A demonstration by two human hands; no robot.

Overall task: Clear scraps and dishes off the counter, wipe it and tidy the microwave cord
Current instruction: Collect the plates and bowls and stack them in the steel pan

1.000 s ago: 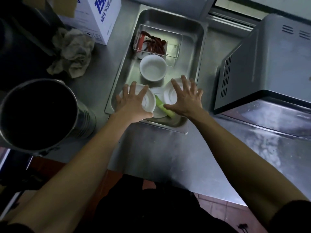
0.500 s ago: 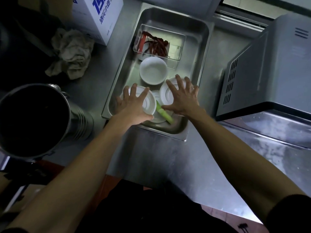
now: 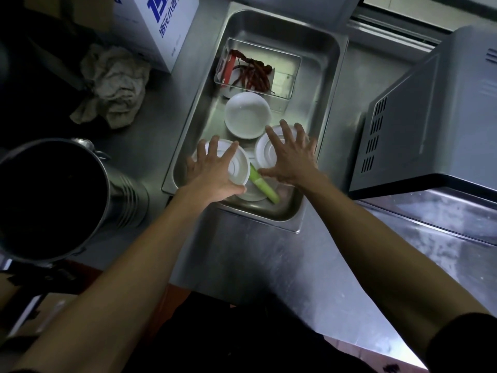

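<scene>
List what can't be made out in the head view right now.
- Pot contents: interior is black shadow, left edge cuts it off.
- Dishes under the left hand and right hand: palms cover them, so contact or grip is unclear.
- Box label: cut off by the top edge.
- Microwave cord: not visible; the body runs off the right edge.

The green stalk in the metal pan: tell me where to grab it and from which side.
Pinch the green stalk at its paler near end, coming from above and from the pan's near right corner. That end lies free on the lowest white plate; the far end tucks between the dishes under the left hand and the right hand.
</scene>
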